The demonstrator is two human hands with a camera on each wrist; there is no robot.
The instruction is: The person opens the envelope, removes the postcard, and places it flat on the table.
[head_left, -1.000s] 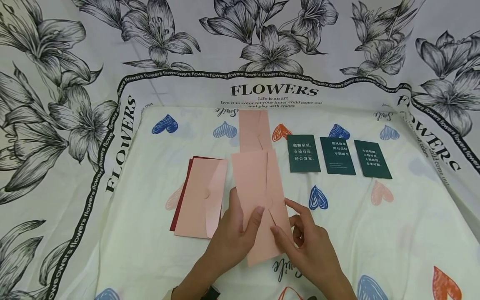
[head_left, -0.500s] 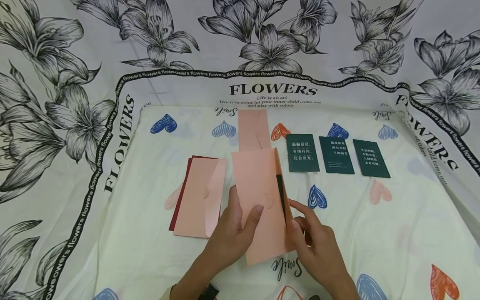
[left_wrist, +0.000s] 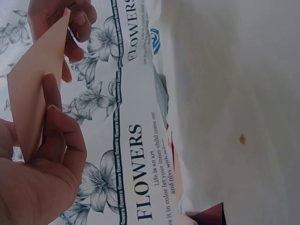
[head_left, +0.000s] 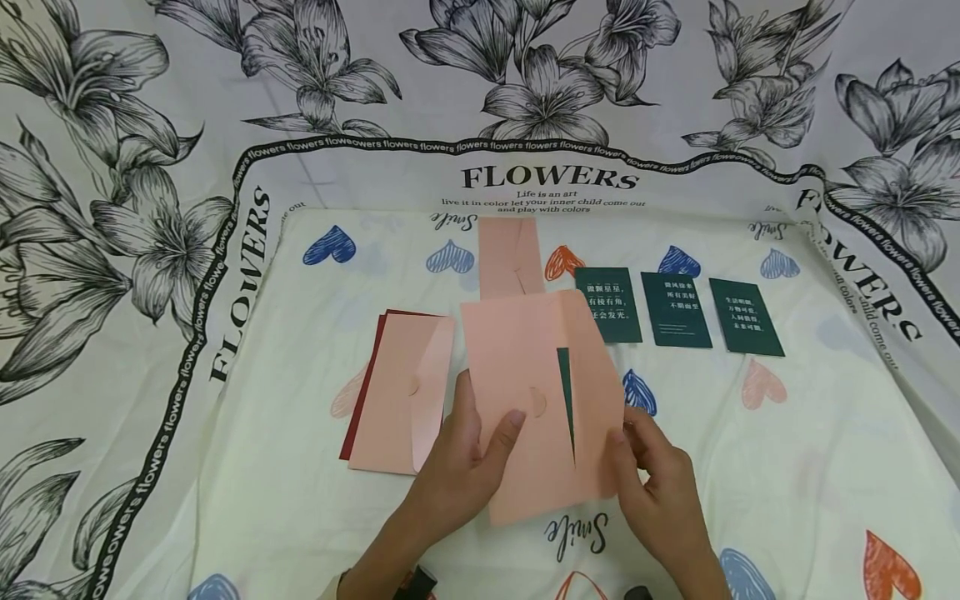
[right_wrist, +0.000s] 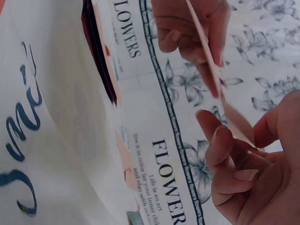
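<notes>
At the near edge, centre: part of a red loop [head_left: 581, 582], printed or real not told, with a small dark object [head_left: 638, 593] to its right, cut off by the border.

Just beyond, both hands, raised on one item. Left hand [head_left: 465, 471]: closed about the left long side of a pink envelope [head_left: 528, 467], thumb flat on the upper face, fingers behind. Right hand [head_left: 663, 492]: thumb and forefinger pinched on the free right edge of the flap [head_left: 597, 400], little gap between them.

Pink envelope, held: clear of the cloth, long axis near to far, far end leaning slightly left. Flap turned out to the right, its fold running along that axis. Key relation: the mouth lies between the two grips, left hand nearer the body, right hand alone on the flap. In the mouth, a dark green strip [head_left: 566, 396], probably a card within.

To the left, lying: second pink envelope [head_left: 386, 392] over a dark red envelope [head_left: 357, 412].

Farther right: three dark green lettered cards [head_left: 676, 310] in a row, the leftmost partly covered by the flap.

Farther, centre: third pink envelope [head_left: 510, 254], near end hidden.

Farthest: floral cloth [head_left: 375, 187].
</notes>
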